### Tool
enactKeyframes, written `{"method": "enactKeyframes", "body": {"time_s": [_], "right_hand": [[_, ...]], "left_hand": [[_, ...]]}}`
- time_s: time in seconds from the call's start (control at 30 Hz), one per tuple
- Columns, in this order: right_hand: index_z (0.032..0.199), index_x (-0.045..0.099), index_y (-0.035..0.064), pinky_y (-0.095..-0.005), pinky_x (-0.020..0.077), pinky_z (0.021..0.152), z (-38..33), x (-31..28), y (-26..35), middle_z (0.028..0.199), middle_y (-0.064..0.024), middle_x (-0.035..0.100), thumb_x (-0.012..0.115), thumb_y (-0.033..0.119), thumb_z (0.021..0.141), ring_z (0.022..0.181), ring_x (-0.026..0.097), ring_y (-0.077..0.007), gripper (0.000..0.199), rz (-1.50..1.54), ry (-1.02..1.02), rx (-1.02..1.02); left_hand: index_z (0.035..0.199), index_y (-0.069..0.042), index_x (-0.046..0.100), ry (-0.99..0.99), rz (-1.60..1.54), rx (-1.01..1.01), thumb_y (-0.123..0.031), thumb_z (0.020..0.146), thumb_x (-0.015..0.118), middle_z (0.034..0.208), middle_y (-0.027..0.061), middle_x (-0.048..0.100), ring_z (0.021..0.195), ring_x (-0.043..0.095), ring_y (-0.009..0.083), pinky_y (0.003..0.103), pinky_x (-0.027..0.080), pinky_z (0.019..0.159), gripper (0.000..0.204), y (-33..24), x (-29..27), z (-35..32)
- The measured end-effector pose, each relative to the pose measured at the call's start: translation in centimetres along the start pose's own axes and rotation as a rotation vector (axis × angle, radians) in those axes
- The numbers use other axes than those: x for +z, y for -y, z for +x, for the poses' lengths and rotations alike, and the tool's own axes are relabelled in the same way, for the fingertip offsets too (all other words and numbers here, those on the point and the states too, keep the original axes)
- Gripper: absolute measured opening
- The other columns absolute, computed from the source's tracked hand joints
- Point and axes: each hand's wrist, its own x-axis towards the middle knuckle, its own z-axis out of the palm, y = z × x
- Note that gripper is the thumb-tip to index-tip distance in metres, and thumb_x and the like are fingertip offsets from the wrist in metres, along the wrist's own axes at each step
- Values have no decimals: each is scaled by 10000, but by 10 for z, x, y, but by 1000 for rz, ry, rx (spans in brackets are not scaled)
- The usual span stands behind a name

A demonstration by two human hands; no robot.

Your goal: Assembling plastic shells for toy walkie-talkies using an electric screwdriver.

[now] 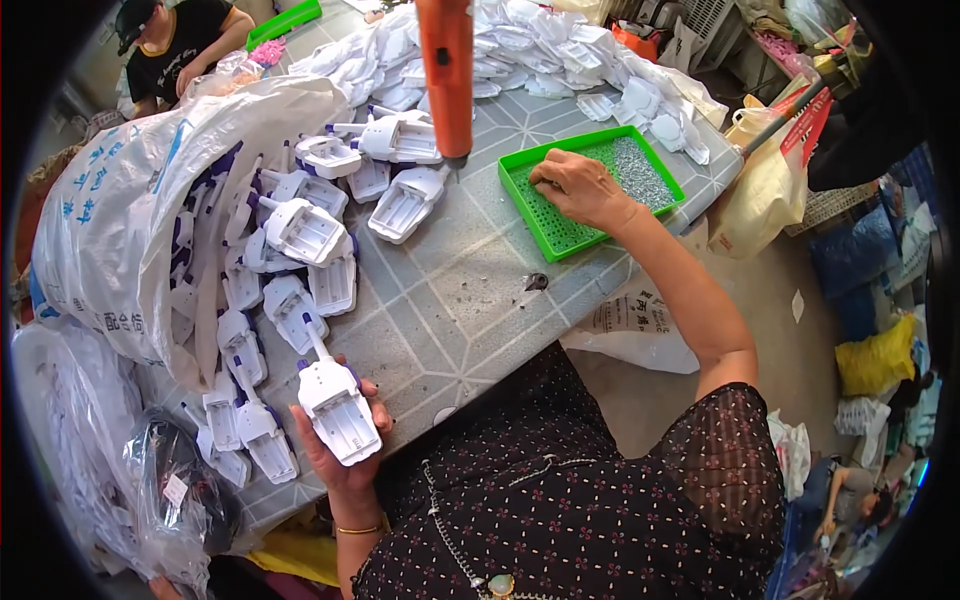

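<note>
My left hand grips a white plastic housing with an open rectangular recess facing up and a thin stem with a purple tip. It is held just over the table's near edge. My right hand reaches into a green tray, fingertips drawn together low over its dotted, hole-patterned part. Whatever may be between those fingers is hidden. Small silvery metal pieces, probably screws, are heaped at the tray's right end. An orange-red power screwdriver hangs upright above the table between my hands.
Several similar housings lie at left, spilling from a big white sack. White plastic shells are piled along the far edge of the grey table. A person sits at far left. Plastic bags hang at right.
</note>
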Motion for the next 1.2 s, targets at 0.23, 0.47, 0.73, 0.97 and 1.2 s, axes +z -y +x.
{"method": "enactKeyframes", "body": {"time_s": [0.23,0.47,0.73,0.97,1.2], "right_hand": [[935,677,67,-405,520,788,6,0,-3,919,-101,623,655,154,884,872,643,-303,103,12,65,49],[927,700,30,-359,528,749,22,-3,-9,857,-91,681,701,191,852,789,663,-228,177,169,199,312],[906,721,1,-315,508,699,44,-17,-16,811,-67,710,751,175,790,749,635,-150,212,311,459,470],[914,700,10,-304,498,724,35,2,-20,795,-50,663,710,174,833,753,594,-138,183,375,360,365],[988,576,3,-361,485,733,26,0,5,869,-136,598,615,67,921,760,591,-246,100,62,261,139]], "left_hand": [[1526,-25,308,0,-18,4,-633,1018,386,1185,262,594,822,658,342,428,558,736,796,1,1,2],[1526,-29,307,7,-16,4,-625,1019,388,1192,268,592,833,661,346,423,566,743,787,0,1,4],[1525,-32,306,12,-30,0,-632,1010,407,1191,270,595,848,669,359,431,571,751,797,1,-2,2],[1523,-61,319,-51,-84,-35,-662,984,433,1195,261,605,867,680,364,433,584,735,815,-2,-12,-5],[1488,-50,365,3,-75,-53,-680,999,350,1226,239,602,918,680,334,420,574,784,797,-8,-14,4]]}}
